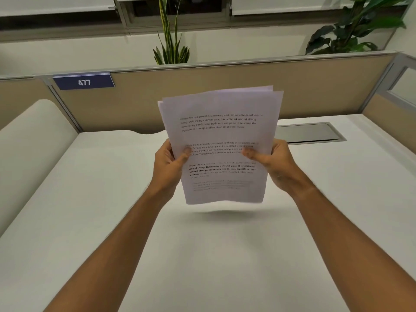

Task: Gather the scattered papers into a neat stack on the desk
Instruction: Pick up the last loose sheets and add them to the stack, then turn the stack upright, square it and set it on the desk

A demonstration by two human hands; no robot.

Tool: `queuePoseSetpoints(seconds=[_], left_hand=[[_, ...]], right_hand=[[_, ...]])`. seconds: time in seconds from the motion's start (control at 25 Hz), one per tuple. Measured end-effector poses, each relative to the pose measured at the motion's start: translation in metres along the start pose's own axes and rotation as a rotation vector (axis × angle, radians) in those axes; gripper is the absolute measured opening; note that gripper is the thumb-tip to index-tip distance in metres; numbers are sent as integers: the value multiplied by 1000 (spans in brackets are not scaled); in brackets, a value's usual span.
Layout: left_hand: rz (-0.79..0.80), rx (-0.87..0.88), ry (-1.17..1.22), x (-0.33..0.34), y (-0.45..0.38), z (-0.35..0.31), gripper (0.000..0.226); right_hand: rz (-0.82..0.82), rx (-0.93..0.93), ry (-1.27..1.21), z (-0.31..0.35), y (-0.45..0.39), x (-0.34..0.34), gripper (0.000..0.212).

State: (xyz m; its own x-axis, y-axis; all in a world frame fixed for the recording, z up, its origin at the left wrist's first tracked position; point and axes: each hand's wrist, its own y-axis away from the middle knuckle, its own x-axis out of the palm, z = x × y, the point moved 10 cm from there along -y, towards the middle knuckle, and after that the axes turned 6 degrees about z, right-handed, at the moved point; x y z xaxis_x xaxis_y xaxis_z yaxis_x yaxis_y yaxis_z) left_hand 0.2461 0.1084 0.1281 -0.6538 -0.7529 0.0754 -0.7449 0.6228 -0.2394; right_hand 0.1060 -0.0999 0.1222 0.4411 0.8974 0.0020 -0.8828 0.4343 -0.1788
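A bundle of white printed papers (221, 131) stands upright in the air above the white desk (202, 255), its lower edge lifted off the surface with a shadow beneath. The sheets' top edges are slightly fanned and uneven. My left hand (170, 165) grips the bundle's left edge, thumb on the front page. On the opposite edge my right hand (274, 163) holds it the same way, thumb pressed on the text. No loose sheets lie on the desk in view.
A beige partition (202, 86) with a blue "477" sign (83, 81) closes the desk's far side. A grey cable hatch (308, 132) sits at the back right. Plants (171, 41) stand behind the partition. A neighbouring desk lies to the left.
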Motion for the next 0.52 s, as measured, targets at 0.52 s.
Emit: queuePoseSetpoints(seconds=[0.52], left_hand=[[-94, -76, -115, -3, 8, 23, 22]], right_hand=[[-56, 52, 87, -26, 0, 4, 18]])
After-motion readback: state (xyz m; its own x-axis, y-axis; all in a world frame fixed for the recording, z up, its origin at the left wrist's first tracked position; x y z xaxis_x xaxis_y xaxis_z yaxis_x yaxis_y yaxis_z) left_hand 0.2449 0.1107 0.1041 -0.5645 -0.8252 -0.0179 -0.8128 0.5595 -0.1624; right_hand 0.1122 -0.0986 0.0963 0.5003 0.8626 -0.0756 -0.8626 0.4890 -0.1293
